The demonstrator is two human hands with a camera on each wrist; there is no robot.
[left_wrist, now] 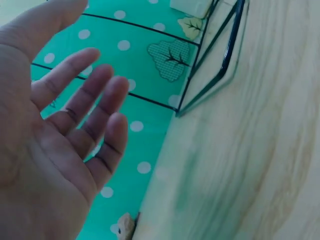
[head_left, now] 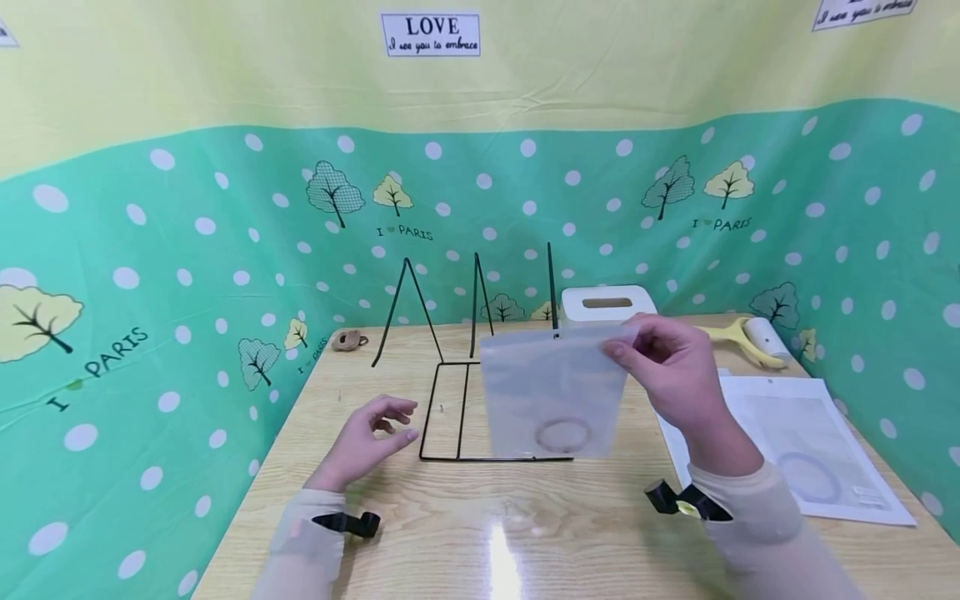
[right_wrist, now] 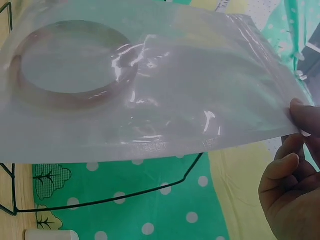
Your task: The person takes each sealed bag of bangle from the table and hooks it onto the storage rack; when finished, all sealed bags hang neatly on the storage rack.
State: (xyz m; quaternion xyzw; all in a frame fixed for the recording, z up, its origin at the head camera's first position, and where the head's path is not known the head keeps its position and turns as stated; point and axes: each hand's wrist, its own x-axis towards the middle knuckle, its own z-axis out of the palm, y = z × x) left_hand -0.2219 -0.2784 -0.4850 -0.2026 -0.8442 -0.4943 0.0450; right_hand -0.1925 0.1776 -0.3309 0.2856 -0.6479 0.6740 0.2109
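Two hands are in view above the wooden counter (head_left: 525,533). Right hand (head_left: 675,367) pinches the upper right corner of a frosted plastic bag (head_left: 551,392) between thumb and fingers (right_wrist: 287,167); the bag hangs upright above the counter, directly in front of the black wire rack (head_left: 450,367). One ring-shaped bangle (head_left: 564,435) sits inside the bag at its lower end, toward 6 o'clock; the right wrist view shows the same bangle (right_wrist: 75,65) pressed against the translucent film.

Left hand (head_left: 367,442) holds nothing: fingers (left_wrist: 95,95) are loosely spread and slightly bent, hovering just over the counter at 9 o'clock from the bag and just beside the rack's base frame.

A white tissue box (head_left: 607,304) stands at 12 o'clock behind the bag, near the backdrop. A yellow-handled lint roller (head_left: 750,337) lies at 2 o'clock from the bag. A second flat bag (head_left: 817,450) containing another ring rests on the counter at 3 o'clock, near the right forearm. A small brown object (head_left: 348,339) sits at 10 o'clock by the backdrop; its nature cannot be determined.
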